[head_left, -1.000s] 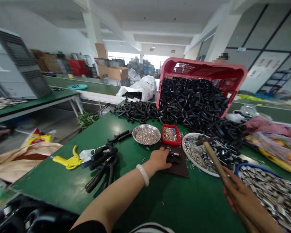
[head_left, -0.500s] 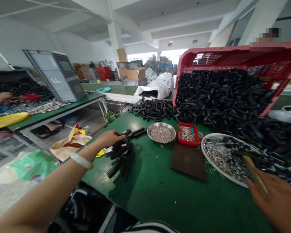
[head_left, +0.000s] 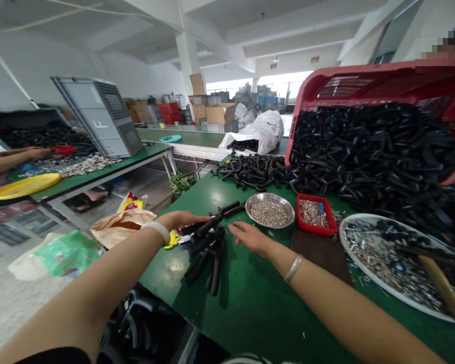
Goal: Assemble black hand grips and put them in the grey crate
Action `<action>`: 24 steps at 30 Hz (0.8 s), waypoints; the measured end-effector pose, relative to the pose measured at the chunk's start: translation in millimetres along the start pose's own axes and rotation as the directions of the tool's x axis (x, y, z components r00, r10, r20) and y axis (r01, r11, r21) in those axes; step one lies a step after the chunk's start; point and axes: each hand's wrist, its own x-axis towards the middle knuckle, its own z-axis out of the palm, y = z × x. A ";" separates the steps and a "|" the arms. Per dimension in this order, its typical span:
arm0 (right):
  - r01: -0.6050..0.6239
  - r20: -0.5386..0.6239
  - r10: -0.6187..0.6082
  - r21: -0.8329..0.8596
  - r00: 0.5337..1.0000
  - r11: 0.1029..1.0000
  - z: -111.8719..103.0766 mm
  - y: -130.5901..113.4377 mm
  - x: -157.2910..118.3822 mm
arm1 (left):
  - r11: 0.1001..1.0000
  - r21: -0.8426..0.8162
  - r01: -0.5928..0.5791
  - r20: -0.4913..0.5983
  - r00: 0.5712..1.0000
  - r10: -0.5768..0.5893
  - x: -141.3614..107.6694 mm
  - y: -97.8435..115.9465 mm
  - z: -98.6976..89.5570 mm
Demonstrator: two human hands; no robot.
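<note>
My left hand (head_left: 182,220) reaches over a small pile of black curved handle-like parts (head_left: 207,242) on the green table. Its fingers lie stretched out along the top of the pile, with the undersides hidden. My right hand (head_left: 250,236) hovers just right of that pile, fingers apart and nothing in them. Between my right forearm and the table's back lie a steel bowl (head_left: 270,224) of small metal pieces, a red tray (head_left: 334,231) of pins and a dark flat pad (head_left: 320,253). A tool with a wooden handle (head_left: 442,285) rests across the white tray (head_left: 405,304) of metal parts.
A tilted red crate (head_left: 301,108) spills a heap of black parts (head_left: 349,151) over the table's back right. Below the front edge are more black parts (head_left: 136,323). At left, another person's hands (head_left: 36,153) work at a table beside a grey crate (head_left: 98,119).
My right hand has let go of the wooden handle and come left to the pile of black parts. My left hand stays at the pile. The view has shifted a little.
</note>
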 end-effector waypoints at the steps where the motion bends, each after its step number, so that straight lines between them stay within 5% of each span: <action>1: 0.025 0.036 -0.024 -0.040 0.999 0.999 9.3 -7.7 12.4 | 0.998 -0.062 -0.002 0.046 0.999 0.004 0.2 -1.1 2.0; 4: 0.066 0.094 -0.053 -0.138 0.994 0.988 33.6 -19.8 37.1 | 0.969 -0.233 -0.079 -0.008 0.997 0.079 1.0 -2.4 11.7; 7: 0.068 0.021 -0.065 -0.191 0.998 0.979 48.8 -20.8 42.2 | 0.934 -0.324 -0.152 -0.163 0.981 0.103 -0.9 -1.9 23.4; 13: 0.230 -0.170 -0.307 -0.363 0.937 0.903 60.7 -31.6 4.6 | 0.871 -0.398 -0.290 -0.259 0.946 0.196 -29.1 -5.2 25.0; 16: 0.339 -0.145 -0.430 -0.419 0.891 0.842 70.4 -29.1 -23.3 | 0.895 -0.307 -0.323 -0.284 0.929 0.238 -44.7 -15.2 22.4; 21: 0.363 0.015 -0.375 -0.290 0.927 0.886 81.3 -4.8 -52.1 | 0.951 0.014 -0.309 -0.349 0.890 0.294 -48.9 -31.0 36.4; 24: 0.312 -0.013 -0.321 -0.199 0.947 0.929 73.4 3.8 -50.1 | 0.943 0.196 -0.268 -0.331 0.887 0.321 -44.1 -32.5 33.7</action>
